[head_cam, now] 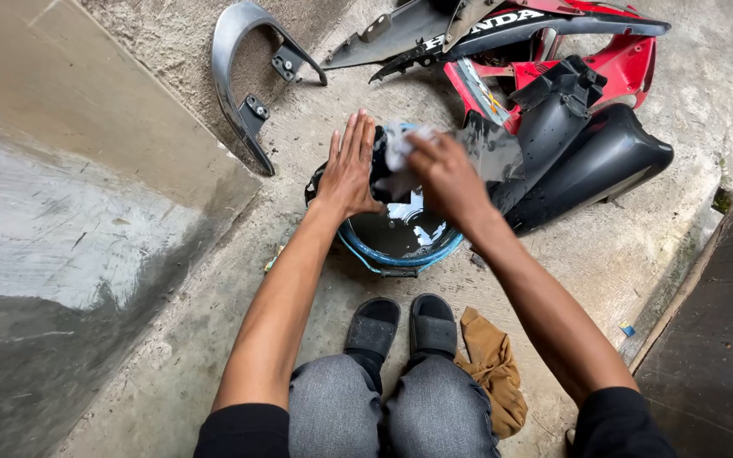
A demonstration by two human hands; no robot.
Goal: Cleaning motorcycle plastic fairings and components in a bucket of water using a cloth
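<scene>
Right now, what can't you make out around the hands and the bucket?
Head view only:
- Black part over the blue bucket: the left hand and right hand cover most of it, so its shape is unclear.
- White cloth: bunched in the right hand, blurred; its extent is unknown.
- Bucket depth: dark water hides the bottom.
- Red and black fairings: cut off by the top edge.

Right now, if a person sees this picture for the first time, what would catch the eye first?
Probably the two hands over the blue bucket of dark water at the centre: the left hand lies flat against a black part, and the right hand presses a pale cloth to it. Next, the red and black panels piled at the upper right. A grey rail lies at the upper left, and a brown rag beside the sandals.
</scene>
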